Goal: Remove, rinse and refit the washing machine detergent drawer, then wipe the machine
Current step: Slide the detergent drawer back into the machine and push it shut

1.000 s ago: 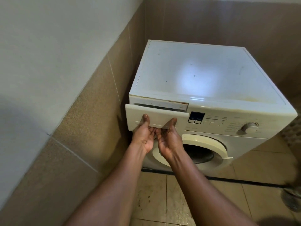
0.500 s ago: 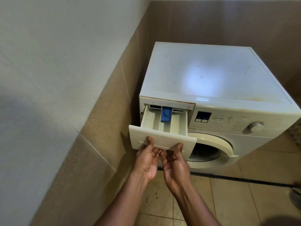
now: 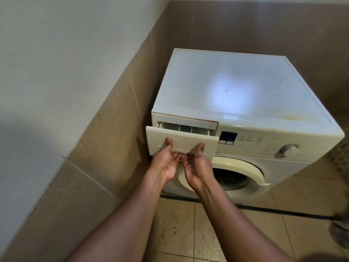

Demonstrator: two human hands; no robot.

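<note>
Both hands are palm-up under the detergent drawer (image 3: 181, 140) — the left hand (image 3: 166, 161) and right hand (image 3: 196, 165) side by side, fingers hooked into the handle recess, thumbs pressed on the front panel. The drawer sits only slightly out of its slot, top left of the washing machine (image 3: 236, 95), compartments just showing.

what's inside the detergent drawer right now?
The detergent drawer is only partly out. Through the gap above its front panel show pale dividers and a blue insert. The compartment floors and any residue are hidden by the panel and the machine's housing.
</note>
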